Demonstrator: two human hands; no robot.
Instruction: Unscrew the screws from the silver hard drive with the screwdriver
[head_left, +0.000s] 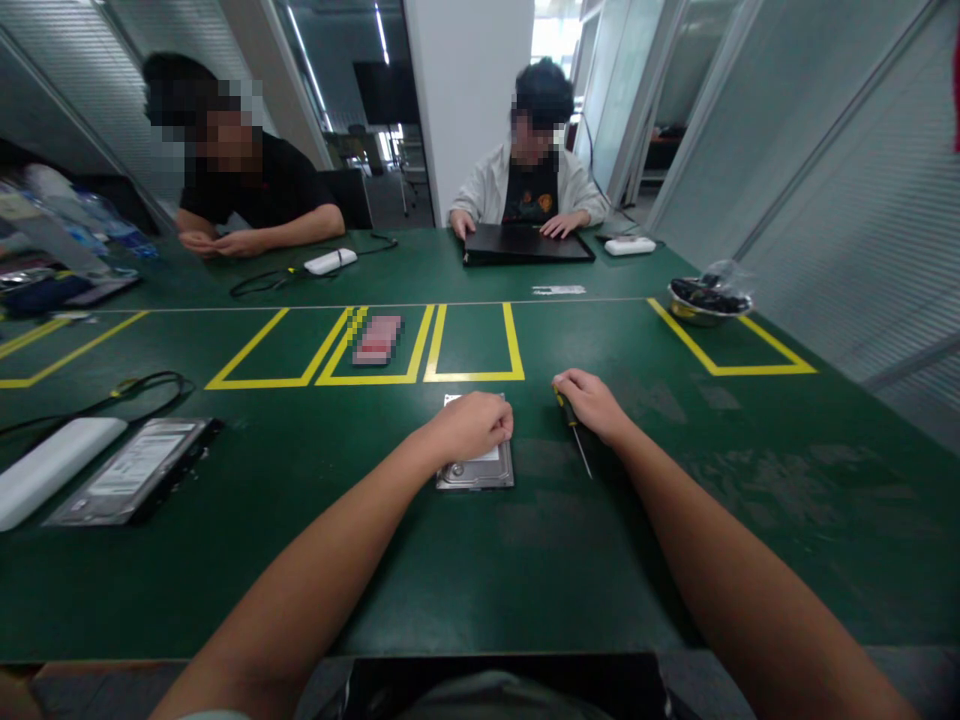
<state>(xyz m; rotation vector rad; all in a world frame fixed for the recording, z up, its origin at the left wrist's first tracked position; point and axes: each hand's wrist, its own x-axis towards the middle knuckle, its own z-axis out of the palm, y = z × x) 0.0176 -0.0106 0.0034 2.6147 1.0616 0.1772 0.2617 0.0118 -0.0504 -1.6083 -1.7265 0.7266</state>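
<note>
- Green matting covers the worktop (pixel 750 520), marked with yellow tape boxes along its middle.
- At the 9 o'clock edge lies a white oblong case (pixel 52 468), and just beside it, toward 3 o'clock, a second hard drive (pixel 131 470) lies flat with its label up.
- A black cable (pixel 142 385) loops on the matting at 12 o'clock of that drive.
- At 11 o'clock, on the far side, a person in a black shirt (pixel 262 190) rests both forearms on the worktop.
- A pinkish blurred item (pixel 377 339) sits inside one of the yellow boxes, at 12 o'clock of the person's left hand.
- The left hand (pixel 472 425) lies curled, knuckles up, on the top half of the hard drive (pixel 477 470), pressing it down; whether the fingers hook over its edge cannot be told.
- That hard drive lies flat at the centre of the worktop, its near metal edge showing below the hand.
- At 12 o'clock a person in a white jacket (pixel 529 180) has both hands on a black laptop (pixel 525 245).
- The right hand (pixel 592 403) is closed around the handle of the screwdriver (pixel 574 430), whose thin shaft points toward 5 o'clock, near the hard drive, apart from it.
- At 2 o'clock stands a metal bowl (pixel 705 300) holding dark bits.
</note>
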